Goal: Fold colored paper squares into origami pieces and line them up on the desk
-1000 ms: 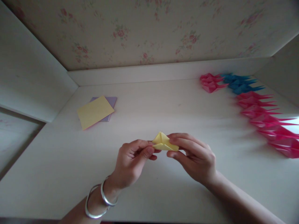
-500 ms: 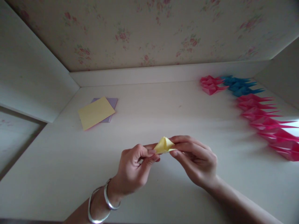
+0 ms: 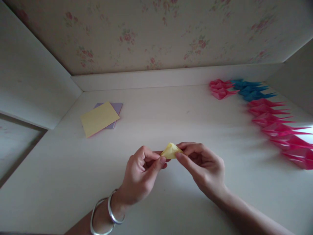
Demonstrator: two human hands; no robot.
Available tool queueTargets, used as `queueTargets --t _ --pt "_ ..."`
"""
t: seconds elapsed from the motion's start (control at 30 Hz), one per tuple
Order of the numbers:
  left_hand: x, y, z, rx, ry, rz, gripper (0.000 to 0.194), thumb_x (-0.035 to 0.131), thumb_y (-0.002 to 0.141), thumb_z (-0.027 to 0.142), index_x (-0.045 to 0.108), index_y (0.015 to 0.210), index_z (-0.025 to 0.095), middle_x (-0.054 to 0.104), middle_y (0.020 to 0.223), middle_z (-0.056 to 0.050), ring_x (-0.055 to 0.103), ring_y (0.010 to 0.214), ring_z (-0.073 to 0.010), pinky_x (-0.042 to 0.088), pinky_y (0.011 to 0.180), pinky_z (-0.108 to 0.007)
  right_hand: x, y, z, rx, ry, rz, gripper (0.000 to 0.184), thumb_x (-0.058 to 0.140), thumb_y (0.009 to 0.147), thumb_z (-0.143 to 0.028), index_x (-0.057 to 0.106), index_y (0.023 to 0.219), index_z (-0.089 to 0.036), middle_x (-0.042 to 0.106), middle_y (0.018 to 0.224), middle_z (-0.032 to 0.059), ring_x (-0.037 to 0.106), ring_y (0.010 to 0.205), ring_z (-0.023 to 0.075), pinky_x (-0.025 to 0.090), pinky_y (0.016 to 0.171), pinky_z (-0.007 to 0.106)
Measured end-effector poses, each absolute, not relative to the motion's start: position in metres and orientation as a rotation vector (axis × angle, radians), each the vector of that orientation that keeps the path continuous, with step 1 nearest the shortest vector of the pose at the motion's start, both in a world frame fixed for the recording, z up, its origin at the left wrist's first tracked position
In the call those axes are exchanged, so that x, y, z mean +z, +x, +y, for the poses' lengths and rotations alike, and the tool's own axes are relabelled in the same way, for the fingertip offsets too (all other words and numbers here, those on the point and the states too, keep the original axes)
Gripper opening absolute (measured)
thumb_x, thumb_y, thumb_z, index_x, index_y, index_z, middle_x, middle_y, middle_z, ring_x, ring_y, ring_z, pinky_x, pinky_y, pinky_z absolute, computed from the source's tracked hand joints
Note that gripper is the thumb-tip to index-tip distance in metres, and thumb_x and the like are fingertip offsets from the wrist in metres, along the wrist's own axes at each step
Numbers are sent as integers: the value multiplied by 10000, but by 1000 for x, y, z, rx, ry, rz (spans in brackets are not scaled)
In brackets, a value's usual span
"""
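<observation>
A small folded yellow paper piece (image 3: 171,151) is held just above the white tabletop (image 3: 156,111), near its middle front. My left hand (image 3: 141,173), with silver bangles on the wrist, pinches the paper's left end between thumb and fingers. My right hand (image 3: 203,166) pinches its right end, fingers curled round it. Much of the paper is hidden between the fingertips.
A yellow sheet (image 3: 99,118) lies on a purple sheet (image 3: 116,107) at the back left. A curved row of folded paper pieces runs along the right: pink ones (image 3: 220,88), blue ones (image 3: 250,89), then several more pink ones (image 3: 281,130). Floral wallpaper stands behind.
The yellow piece has been squeezed narrower between both hands; a second ago it showed a wider, flatter shape. The hands have drawn closer together.
</observation>
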State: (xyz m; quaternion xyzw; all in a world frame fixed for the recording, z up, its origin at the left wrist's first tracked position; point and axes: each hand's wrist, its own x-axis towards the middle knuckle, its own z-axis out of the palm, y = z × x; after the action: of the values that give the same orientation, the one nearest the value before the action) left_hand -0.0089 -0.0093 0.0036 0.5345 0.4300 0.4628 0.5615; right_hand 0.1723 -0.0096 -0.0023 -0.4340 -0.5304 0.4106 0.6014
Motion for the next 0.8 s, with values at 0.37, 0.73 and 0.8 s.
queueTargets --t 0.37,0.73,0.8 --pt "7 -7 -2 987 1306 1043 343 609 933 265 633 1268 197 749 1103 -88 743 878 -191 628 789 -288 -11 171 -7 867 -1078 -1378 161 737 820 -153 727 963 -226 775 998 57 762 824 196 667 729 297" --pt "7 -10 0 1049 1544 1056 168 609 931 230 751 1019 208 769 974 -54 720 755 -160 615 696 -262 -4 177 -2 680 -1020 -1615 114 746 809 -138 744 870 -234 773 1036 54 753 875 210 648 748 313" --pt "7 -11 -1 1053 1463 1045 183 614 929 249 752 1041 202 771 994 -57 722 790 -175 619 711 -280 -3 177 -2 676 -1031 -1590 109 748 806 -135 747 854 -233 775 1039 56 757 857 209 647 746 314"
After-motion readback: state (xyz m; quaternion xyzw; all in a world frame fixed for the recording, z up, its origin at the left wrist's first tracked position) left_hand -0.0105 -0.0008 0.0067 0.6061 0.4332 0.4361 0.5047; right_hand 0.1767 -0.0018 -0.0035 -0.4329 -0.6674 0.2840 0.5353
